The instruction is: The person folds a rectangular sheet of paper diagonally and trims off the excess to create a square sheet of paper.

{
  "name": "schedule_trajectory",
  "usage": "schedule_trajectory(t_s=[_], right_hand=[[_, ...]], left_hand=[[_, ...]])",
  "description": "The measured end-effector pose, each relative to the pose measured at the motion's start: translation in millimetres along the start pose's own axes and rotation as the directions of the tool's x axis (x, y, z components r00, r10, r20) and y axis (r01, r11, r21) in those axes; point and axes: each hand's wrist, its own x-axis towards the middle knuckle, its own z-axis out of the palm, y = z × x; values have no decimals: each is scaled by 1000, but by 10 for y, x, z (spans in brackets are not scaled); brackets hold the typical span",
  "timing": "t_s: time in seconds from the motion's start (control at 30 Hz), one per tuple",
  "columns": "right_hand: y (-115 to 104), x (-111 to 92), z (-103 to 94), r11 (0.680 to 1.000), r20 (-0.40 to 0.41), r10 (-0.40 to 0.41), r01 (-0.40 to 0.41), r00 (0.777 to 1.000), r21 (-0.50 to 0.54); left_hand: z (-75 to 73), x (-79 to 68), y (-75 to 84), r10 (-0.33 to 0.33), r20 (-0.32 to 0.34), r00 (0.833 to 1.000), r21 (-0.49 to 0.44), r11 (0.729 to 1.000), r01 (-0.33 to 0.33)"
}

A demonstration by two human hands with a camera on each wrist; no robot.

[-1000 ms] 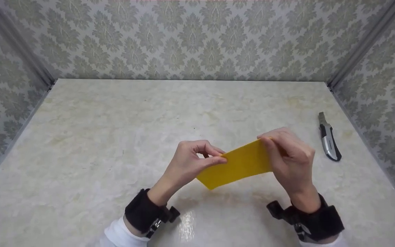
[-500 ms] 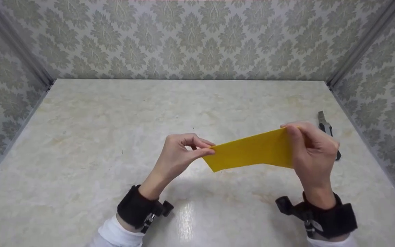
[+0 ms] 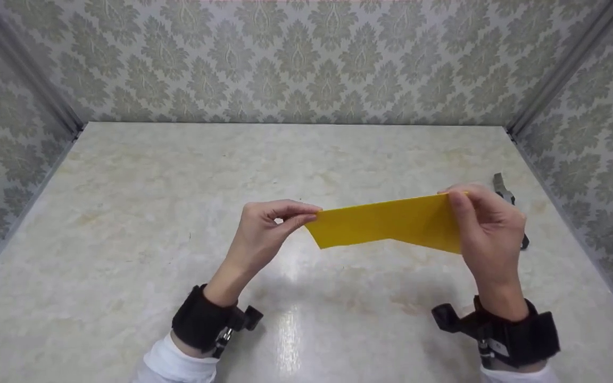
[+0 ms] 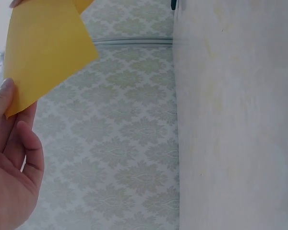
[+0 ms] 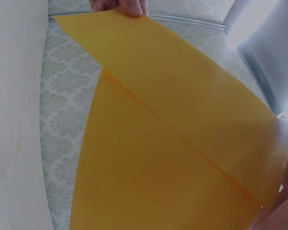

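Held up above the table is a sheet of yellow paper, stretched between both hands. My left hand pinches its upper left corner between thumb and fingers. At the other end my right hand grips the upper right corner, thumb on the near side. A diagonal crease crosses the yellow paper in the right wrist view, with a larger part hanging below it. The left wrist view shows the left thumb on the paper's corner. Behind the right hand lies a utility knife, mostly hidden.
The pale marbled table meets patterned walls at the back and both sides. A black wrist strap with a camera sits on the left wrist, and another on the right.
The hands have moved apart, left hand leftward and right hand rightward, and both a little up. More of the paper shows between them. The right hand now covers most of the knife.
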Motion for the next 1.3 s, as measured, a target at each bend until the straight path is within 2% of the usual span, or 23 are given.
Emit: schedule_trajectory(t_s=[0.2, 0.27, 0.47, 0.63, 0.9, 1.03, 1.3], right_hand=[[24, 38, -51, 1000, 60, 1, -1, 998, 11], [39, 51, -85, 1000, 90, -9, 9, 996, 3], [77, 83, -161, 999, 181, -14, 23, 983, -47], [74, 94, -169, 997, 217, 23, -7, 976, -73], [89, 94, -189, 996, 241, 25, -2, 970, -92], [83, 92, -198, 994, 234, 49, -24, 971, -110], [66, 97, -184, 992, 190, 116, -103, 975, -74]], left_hand=[[-73, 2, 6, 26, 8, 1000, 23, 999, -26], [-98, 1, 4, 39, -11, 999, 58, 998, -39], [-177, 10, 14, 55, -124, 991, 114, 993, -41], [-237, 18, 45, 41, -121, 992, 105, 994, -28], [-269, 18, 76, 15, -142, 990, 95, 995, -1], [-269, 16, 85, 57, -131, 990, 117, 992, -41], [-232, 10, 74, 136, -125, 983, 196, 974, -110]])
